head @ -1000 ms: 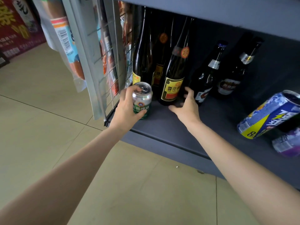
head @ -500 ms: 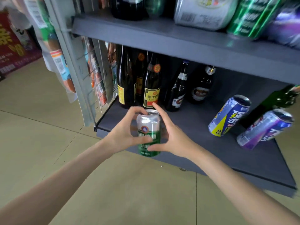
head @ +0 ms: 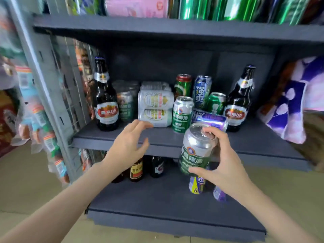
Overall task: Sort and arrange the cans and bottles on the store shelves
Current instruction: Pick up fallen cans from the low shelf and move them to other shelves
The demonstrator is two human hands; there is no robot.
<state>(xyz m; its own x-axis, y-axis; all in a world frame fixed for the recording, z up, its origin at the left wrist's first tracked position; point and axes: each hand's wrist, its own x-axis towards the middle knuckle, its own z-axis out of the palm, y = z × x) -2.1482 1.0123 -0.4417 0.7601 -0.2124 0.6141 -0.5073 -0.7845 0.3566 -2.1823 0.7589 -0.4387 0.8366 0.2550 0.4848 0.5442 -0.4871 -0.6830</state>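
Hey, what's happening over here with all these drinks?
Someone is tidying a shop's drink shelves. Their right hand holds a green and silver beer can in front of the middle shelf, where a matching can already stands among other cans and two brown bottles. The left hand is open, reaching toward that shelf and holding nothing.

The green-and-silver can [head: 197, 148] is gleaming as glossy metal, the brown bottles [head: 105, 104] are shining like smooth glass, and the grey shelf [head: 157, 146] is looking matt
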